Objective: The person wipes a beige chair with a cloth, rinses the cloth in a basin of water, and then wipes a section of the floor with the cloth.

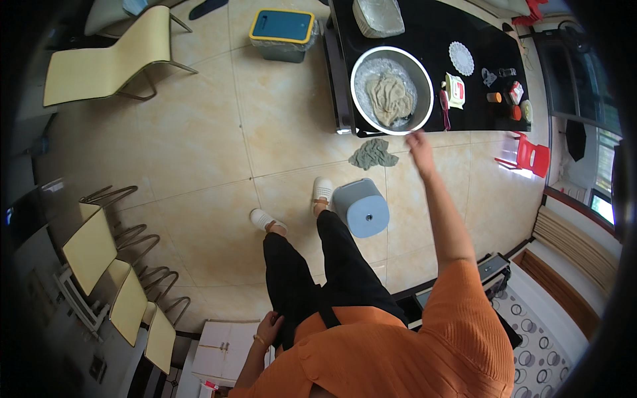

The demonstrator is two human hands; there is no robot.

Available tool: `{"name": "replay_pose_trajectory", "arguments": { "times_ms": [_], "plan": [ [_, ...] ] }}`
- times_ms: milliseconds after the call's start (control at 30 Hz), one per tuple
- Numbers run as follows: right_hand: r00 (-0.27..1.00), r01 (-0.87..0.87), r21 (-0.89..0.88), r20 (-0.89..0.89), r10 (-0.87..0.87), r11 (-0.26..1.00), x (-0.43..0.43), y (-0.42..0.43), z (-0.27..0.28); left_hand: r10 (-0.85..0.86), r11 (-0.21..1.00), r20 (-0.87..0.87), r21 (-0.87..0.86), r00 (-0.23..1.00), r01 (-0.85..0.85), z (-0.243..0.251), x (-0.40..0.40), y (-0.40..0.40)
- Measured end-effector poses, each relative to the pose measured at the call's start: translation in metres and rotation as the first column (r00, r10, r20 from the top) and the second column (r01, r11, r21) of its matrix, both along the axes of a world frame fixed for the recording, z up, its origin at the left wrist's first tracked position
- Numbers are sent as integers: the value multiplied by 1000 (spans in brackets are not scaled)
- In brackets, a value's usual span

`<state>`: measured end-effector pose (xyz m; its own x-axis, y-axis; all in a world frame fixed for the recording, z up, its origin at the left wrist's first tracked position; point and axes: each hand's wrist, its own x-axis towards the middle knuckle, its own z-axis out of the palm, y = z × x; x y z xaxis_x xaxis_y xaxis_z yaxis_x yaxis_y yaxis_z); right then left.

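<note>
My right hand [419, 144] reaches out beside the near rim of a metal basin [356, 94]; it is slightly blurred, and whether it touches the rim I cannot tell. Inside the basin a beige cloth [390, 98] lies bunched up in foamy water. The basin stands on a black glossy table [428, 30], near its corner. On the tiled floor below lies a crumpled grey-green cloth [373, 154]. Down by my hip, my left hand [270, 328] hangs against my black trousers, its fingers partly hidden.
A blue-grey plastic stool [368, 214] stands by my foot. Beside the table is a lidded bin [281, 35]. The table bears a lined basket [379, 20], a wipes packet [455, 91], a pink-handled brush [444, 110] and small jars. A red chair [530, 155] stands at right, yellow chairs [89, 244] at left.
</note>
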<state>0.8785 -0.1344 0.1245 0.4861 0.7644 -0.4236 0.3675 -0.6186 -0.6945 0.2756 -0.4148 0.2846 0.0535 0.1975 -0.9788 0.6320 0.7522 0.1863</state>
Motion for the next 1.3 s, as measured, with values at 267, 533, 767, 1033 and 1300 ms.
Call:
{"name": "replay_pose_trajectory", "arguments": {
  "times_ms": [267, 533, 767, 1033, 1300],
  "plan": [
    [909, -287, -701, 15, 416, 653, -98, -177, -141, -479, 813, 273, -221, 835, 539, -30, -7, 10],
    [891, 20, -895, 219, 398, 446, -68, -210, -290, -496, 752, 394, -251, 774, 610, -142, -24, 49],
    [970, 217, -851, 245, -5, 478, -23, -264, -341, -378, 839, 472, -188, 796, 510, -228, -12, 87],
    [973, 173, -891, 221, 69, 419, -66, -365, -343, -406, 871, 542, -13, 736, 491, -277, 0, 104],
    [852, -11, -906, 213, 479, 423, -91, -276, -350, -393, 919, 388, 155, 833, 362, -342, 7, 142]
  ]
}}
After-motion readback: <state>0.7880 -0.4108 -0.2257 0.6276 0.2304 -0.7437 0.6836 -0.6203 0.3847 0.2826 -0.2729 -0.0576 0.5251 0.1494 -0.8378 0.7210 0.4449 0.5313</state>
